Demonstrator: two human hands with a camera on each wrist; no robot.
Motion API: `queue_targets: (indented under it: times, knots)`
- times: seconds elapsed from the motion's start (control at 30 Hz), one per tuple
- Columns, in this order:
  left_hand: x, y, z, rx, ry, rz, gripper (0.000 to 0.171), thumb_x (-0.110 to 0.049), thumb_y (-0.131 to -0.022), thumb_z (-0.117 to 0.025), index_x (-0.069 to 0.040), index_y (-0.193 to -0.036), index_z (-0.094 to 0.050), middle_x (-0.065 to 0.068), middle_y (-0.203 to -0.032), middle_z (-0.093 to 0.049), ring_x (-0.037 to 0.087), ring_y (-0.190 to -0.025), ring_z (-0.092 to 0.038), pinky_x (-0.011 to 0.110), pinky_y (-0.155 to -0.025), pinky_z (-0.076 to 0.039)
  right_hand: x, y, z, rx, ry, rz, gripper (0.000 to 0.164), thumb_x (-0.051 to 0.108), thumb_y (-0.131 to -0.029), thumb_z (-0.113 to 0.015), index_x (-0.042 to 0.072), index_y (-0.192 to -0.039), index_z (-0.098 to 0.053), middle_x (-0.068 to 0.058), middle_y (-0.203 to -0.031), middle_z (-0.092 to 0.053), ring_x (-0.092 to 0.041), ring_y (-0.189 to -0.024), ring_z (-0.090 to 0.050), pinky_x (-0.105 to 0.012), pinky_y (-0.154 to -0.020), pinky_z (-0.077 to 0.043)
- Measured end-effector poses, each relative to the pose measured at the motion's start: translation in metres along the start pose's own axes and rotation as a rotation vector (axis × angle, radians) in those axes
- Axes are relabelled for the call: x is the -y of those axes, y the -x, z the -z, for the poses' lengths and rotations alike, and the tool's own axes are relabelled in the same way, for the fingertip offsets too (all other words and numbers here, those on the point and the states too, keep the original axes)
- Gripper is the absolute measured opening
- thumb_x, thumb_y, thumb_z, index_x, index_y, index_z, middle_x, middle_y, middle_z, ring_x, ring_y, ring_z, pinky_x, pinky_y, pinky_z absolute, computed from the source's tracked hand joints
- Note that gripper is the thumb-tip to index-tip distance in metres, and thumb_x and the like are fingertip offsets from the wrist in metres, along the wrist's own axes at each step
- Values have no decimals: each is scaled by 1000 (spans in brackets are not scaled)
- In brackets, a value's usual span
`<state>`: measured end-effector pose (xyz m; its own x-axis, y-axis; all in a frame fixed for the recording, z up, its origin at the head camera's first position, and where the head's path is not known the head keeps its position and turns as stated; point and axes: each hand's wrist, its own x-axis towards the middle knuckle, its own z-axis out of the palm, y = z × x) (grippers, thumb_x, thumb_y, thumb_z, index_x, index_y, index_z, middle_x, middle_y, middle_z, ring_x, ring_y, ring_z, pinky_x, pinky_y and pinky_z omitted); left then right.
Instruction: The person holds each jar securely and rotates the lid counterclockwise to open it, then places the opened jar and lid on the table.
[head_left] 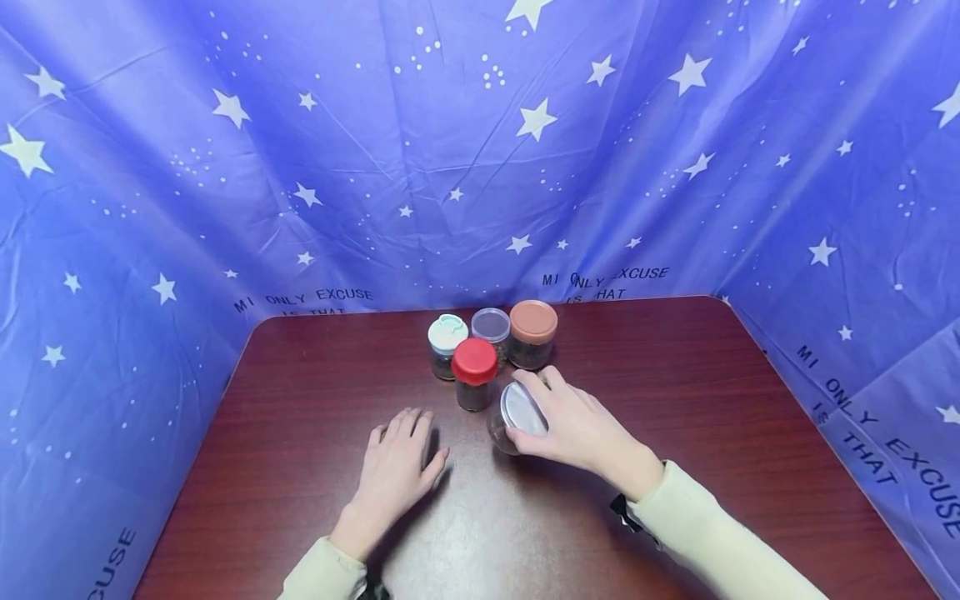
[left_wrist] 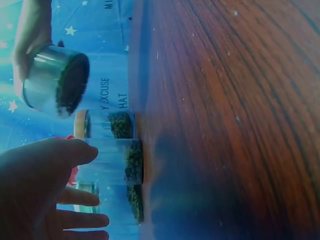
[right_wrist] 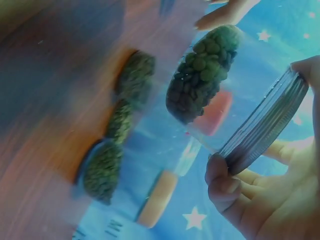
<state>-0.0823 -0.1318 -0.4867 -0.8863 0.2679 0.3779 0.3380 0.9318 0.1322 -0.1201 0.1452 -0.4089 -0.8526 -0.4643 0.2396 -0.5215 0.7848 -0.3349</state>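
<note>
My right hand [head_left: 573, 421] grips a clear jar [right_wrist: 200, 75] by its ridged silver lid [head_left: 522, 408], fingers and thumb around the rim. In the left wrist view the jar hangs tilted, apart from the table, and the right wrist view shows dark, round, bean-like pieces inside. My left hand [head_left: 393, 467] is over the table to the left, its fingers extended and holding nothing. Closest to the held jar stands a red-lidded jar [head_left: 475, 375]. Behind it are a jar with a pale mint lid [head_left: 448, 335] and one with a translucent lid [head_left: 491, 325].
An orange-brown-lidded jar [head_left: 533, 335] stands at the right of the group, with dark contents. The dark red wooden table [head_left: 637, 358] carries all the standing jars near its far edge. A blue star-patterned curtain [head_left: 420, 167] surrounds the back and sides.
</note>
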Motion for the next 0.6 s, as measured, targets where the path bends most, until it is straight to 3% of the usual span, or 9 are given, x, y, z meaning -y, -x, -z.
queue_targets:
  times: [0.33,0.47,0.6]
  knots:
    - [3,-1,3,17,29,-6,79,-50,-80,-83,2,-136,-61,19,-128,-67,36,-123,-61,58,-100,-46,17,4,5,-42,-19,14,64,48,-83,-78,21,-137,-56,-4,-109,-53,-19,-79,-62,-36,-64,-54]
    - [2,-1,4,27,54,-64,82,-60,-77,-82,-3,-134,-63,13,-124,-70,33,-119,-62,58,-100,-45,16,3,3,-37,-17,1,64,49,-83,-77,22,-137,-56,-4,-110,-53,-20,-80,-62,-37,-65,-55]
    - [-2,-4,8,-9,132,-138,79,-65,-76,-80,-8,-129,-65,7,-118,-71,29,-112,-63,55,-98,-44,14,2,-1,-31,-4,-7,64,50,-84,-76,22,-137,-55,-5,-109,-54,-20,-80,-63,-38,-63,-55]
